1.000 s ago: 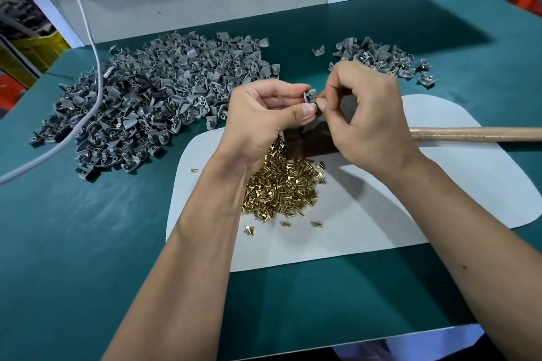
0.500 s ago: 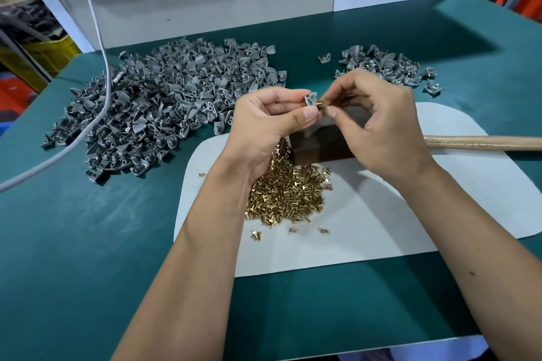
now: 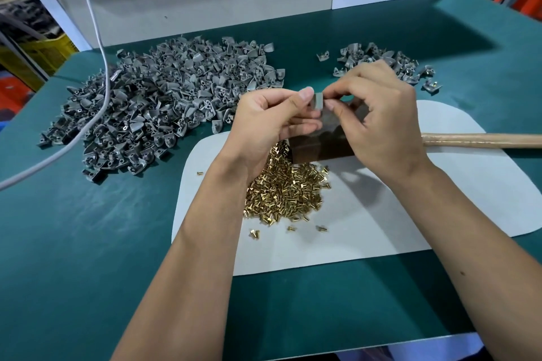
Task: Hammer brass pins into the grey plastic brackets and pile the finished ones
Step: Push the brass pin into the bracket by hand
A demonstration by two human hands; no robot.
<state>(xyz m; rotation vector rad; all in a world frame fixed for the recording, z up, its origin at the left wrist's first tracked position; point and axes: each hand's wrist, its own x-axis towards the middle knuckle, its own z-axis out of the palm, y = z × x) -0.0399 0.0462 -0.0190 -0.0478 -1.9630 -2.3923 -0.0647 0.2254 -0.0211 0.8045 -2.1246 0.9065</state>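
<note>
Pinching grey bracket (image 3: 318, 101) | left hand (image 3: 272, 123) + right hand (image 3: 378, 117) | above brass pins (image 3: 286, 190)

A small grey bracket (image 3: 318, 101) is up between both hands, above a shiny heap of brass pins (image 3: 286, 189), with a big bracket pile (image 3: 164, 97) far left and a little pile (image 3: 387, 63) far right.

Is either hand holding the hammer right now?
No: the hammer lies on the white mat, while the left hand and right hand both pinch a grey bracket.
</note>
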